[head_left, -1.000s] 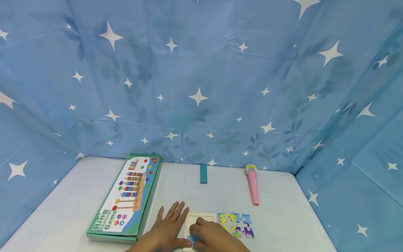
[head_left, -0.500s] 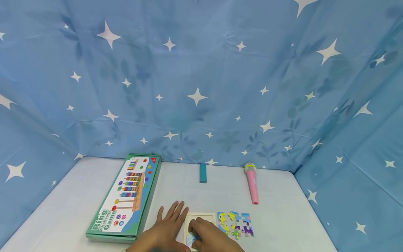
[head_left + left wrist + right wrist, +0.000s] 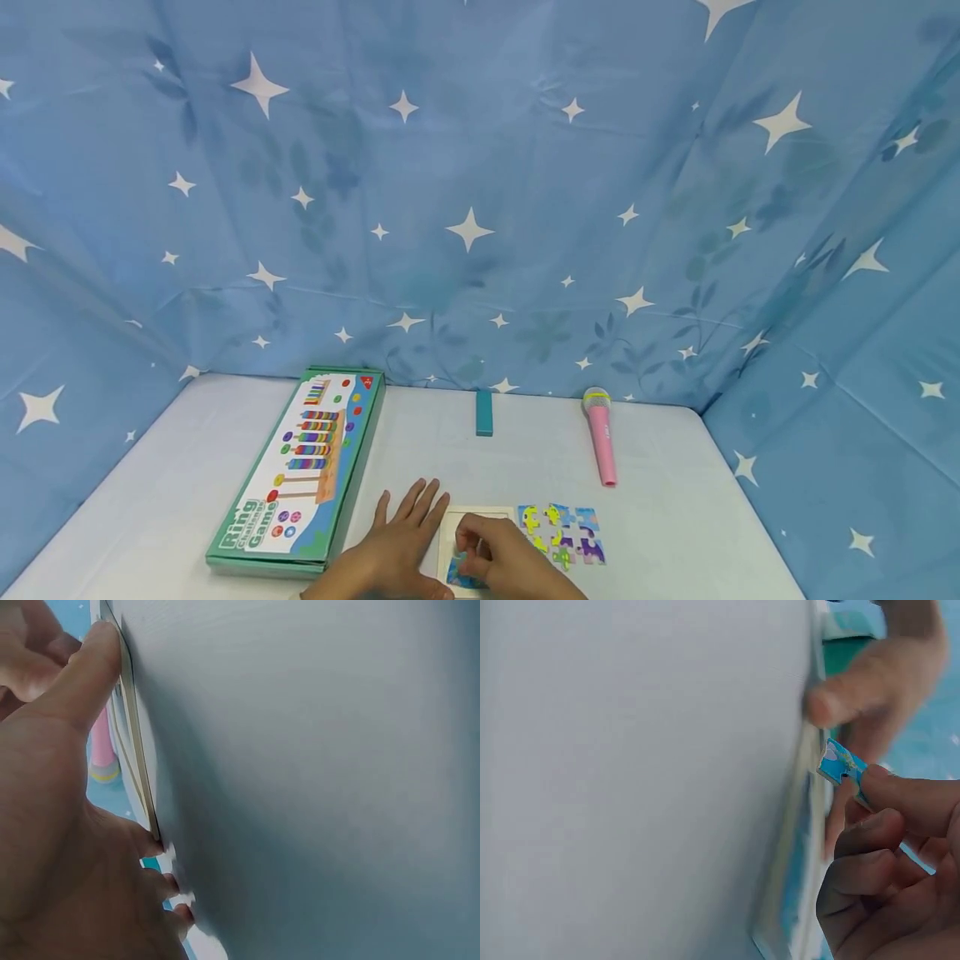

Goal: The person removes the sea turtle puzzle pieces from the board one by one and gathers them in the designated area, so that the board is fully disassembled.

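My right hand (image 3: 498, 554) is over a shallow wooden puzzle tray (image 3: 487, 510), fingers curled. In the right wrist view its thumb and index finger pinch a blue jigsaw piece (image 3: 834, 761), held just clear of the tray. Blue puzzle pieces (image 3: 459, 577) show in the tray's near part, partly covered by that hand. My left hand (image 3: 401, 546) lies spread on the table at the tray's left side. Its thumb touches the tray's edge, as the left wrist view shows. Loose jigsaw pieces (image 3: 588, 550), yellow, purple and blue, lie right of the tray.
A green Ring Challenge Game box (image 3: 300, 475) lies left of my left hand. Farther back are a small teal block (image 3: 484, 414) and a pink toy microphone (image 3: 602, 442). A blue starry curtain (image 3: 480, 167) borders the white table (image 3: 675, 517) at the back and sides.
My right hand has drawn up and slightly right over the tray, uncovering more blue at its near side. My left hand stays in place.
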`<state>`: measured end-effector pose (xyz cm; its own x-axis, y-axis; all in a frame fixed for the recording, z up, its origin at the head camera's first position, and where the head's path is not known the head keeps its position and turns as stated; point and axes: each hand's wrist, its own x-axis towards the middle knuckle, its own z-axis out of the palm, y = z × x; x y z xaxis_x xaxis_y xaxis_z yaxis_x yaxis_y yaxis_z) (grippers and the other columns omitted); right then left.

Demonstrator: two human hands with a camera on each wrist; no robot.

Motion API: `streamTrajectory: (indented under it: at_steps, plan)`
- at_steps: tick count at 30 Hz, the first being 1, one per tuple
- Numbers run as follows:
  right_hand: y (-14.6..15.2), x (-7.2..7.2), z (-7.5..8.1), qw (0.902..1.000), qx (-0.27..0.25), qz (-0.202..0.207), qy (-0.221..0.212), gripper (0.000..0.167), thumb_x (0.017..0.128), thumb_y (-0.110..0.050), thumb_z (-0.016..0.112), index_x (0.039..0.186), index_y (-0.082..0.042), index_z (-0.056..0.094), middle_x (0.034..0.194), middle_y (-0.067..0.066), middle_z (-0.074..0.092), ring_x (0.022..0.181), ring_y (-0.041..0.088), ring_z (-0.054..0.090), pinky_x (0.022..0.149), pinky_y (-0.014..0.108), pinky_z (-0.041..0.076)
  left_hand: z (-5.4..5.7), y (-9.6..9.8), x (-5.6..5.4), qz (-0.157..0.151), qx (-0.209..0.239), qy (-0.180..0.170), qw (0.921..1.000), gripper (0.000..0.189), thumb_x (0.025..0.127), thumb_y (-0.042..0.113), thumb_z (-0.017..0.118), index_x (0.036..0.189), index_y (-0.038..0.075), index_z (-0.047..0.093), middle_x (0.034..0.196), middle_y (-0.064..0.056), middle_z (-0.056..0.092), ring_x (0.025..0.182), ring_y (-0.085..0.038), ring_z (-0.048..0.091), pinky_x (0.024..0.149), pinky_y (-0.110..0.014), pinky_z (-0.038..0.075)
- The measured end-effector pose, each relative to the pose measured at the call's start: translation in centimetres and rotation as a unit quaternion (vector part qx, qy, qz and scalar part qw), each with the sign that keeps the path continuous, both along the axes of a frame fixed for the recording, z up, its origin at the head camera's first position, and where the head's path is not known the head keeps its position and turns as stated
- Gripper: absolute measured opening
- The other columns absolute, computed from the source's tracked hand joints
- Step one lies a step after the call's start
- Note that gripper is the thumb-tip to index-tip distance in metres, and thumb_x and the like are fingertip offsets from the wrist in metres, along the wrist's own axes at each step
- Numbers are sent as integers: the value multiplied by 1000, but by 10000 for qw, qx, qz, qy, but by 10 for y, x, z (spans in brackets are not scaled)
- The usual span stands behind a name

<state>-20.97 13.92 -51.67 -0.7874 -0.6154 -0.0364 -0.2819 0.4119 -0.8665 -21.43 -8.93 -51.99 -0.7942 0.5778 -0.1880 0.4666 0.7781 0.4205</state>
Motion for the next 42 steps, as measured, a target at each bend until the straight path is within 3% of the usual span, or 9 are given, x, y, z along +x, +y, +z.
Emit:
streamTrajectory:
  at_steps: [4,8,14,22,34,37,42]
  plan:
    - [24,-4,14,9999,-37,-69,63,15,92,-11,74,91,-15,60,75,-14,51,61,0,46,57,19,40,2,0,0,36,-9,-44,10000,122,76,75,73,161,2,24,169,-21,13,155,-42,6,110,-79,3]
    - [57,-7,23,9996,257,62,83,17,90,-10,76,89,-14,60,76,-15,51,64,-1,46,59,19,40,4,-1,-1,42,28,-58,10000,123,74,74,75,161,2,24,169,-21,13,155,-42,6,110,-79,3]
    - [84,-7,23,9963,759,384,-121,17,86,-2,75,86,-14,62,73,-15,49,67,-1,46,61,18,39,5,0,-1,100,39,-12,9999,125,72,73,78,160,1,27,168,-22,15,155,-42,8,110,-79,3]
    - [83,1,12,9933,1145,-30,158,18,85,-6,77,87,-16,62,76,-13,50,72,1,46,65,23,40,3,2,-2,90,52,-33,9999,124,72,73,77,160,1,27,168,-21,15,155,-42,8,110,-79,3]
    - [79,5,10,9892,1424,-350,-44,17,87,-10,78,89,-16,62,76,-9,50,73,5,47,65,26,39,-1,3,-2,100,18,-91,9999,125,71,75,76,161,2,27,169,-21,14,155,-42,6,110,-79,3]
    - [79,5,9,9865,1582,-412,6,17,87,-11,78,89,-16,62,77,-9,50,74,5,47,66,26,39,-4,3,-3,111,91,-130,9998,127,70,77,76,161,3,27,169,-21,14,155,-42,6,109,-80,2]
    - [75,8,9,9793,1914,-602,261,24,85,-13,82,90,-19,59,77,-9,49,73,5,47,65,26,39,-19,0,-7,77,273,-114,9995,132,67,86,68,162,6,24,170,-20,10,156,-42,2,108,-81,0]
